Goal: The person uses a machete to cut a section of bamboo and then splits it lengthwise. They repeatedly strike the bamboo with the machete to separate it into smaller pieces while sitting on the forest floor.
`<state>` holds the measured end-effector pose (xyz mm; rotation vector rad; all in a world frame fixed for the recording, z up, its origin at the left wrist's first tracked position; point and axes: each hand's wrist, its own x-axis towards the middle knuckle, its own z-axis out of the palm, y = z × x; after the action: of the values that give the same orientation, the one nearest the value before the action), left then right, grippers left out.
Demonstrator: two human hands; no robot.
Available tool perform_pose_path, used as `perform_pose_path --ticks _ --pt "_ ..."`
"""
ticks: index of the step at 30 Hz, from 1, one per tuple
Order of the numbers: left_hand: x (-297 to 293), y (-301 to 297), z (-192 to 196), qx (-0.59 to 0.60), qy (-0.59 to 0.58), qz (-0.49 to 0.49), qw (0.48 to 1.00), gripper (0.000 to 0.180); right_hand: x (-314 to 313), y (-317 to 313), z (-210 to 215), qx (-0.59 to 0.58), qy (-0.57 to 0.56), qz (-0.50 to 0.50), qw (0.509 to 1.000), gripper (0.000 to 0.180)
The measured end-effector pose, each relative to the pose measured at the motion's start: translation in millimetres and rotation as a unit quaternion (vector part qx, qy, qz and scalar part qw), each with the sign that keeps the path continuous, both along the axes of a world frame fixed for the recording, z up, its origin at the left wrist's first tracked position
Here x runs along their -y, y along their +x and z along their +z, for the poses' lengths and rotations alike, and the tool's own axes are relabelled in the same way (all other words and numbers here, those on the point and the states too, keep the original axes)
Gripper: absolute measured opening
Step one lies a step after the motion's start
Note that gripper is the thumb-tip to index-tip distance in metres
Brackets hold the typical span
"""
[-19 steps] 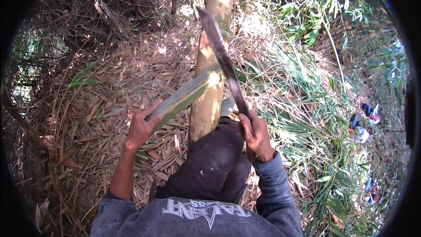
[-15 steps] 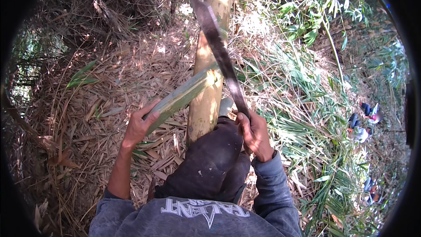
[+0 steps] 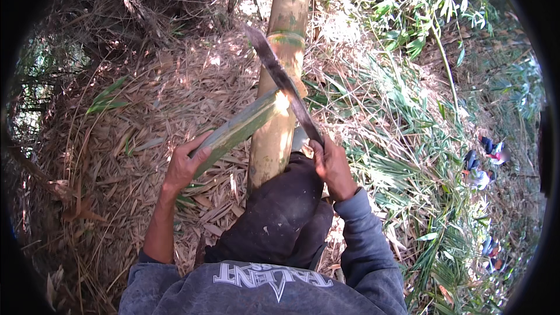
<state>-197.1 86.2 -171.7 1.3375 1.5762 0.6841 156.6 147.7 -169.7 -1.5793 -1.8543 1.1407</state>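
Note:
My left hand (image 3: 185, 163) is closed around the lower end of a split green bamboo piece (image 3: 238, 126). The piece slants up to the right, and its far end lies against a thick yellowish bamboo pole (image 3: 269, 147). In my right hand (image 3: 335, 167) is the handle of a machete (image 3: 284, 79), its dark blade pointing up and to the left. The blade crosses over the pole at the far end of the green piece; whether its edge touches the wood I cannot tell. A pale chip or cut flap (image 3: 301, 86) shows just right of the blade.
The pole runs away from my bent, dark-trousered leg (image 3: 274, 204). Dry bamboo leaves (image 3: 157, 111) cover the ground on the left. Cut green leaves and thin stems (image 3: 402, 181) lie to the right. Several people (image 3: 484, 169) are far off at the right edge.
The machete has come down and nearer, with its blade now at the green piece's far end. My right hand has moved slightly up. My left hand has stayed in place.

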Motion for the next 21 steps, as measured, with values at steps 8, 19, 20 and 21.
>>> perform_pose_path --ticks 8,19,20,21 --pt "-1.3 4.5 -1.5 -0.011 0.017 0.007 1.0 0.063 0.0 2.5 21.5 -0.067 0.001 0.0 0.998 0.014" --pt "-8.6 2.3 6.2 0.006 -0.026 -0.001 1.0 0.062 2.5 1.7 -2.9 0.056 0.075 0.024 0.995 0.014" --pt "-8.1 2.6 5.6 -0.004 -0.017 0.002 1.0 0.063 -2.1 0.0 5.8 0.055 0.066 0.03 0.996 0.014" --pt "-6.4 3.5 4.5 -0.013 -0.008 0.005 1.0 0.064 -2.0 -2.1 19.7 0.064 0.059 0.04 0.995 0.014"
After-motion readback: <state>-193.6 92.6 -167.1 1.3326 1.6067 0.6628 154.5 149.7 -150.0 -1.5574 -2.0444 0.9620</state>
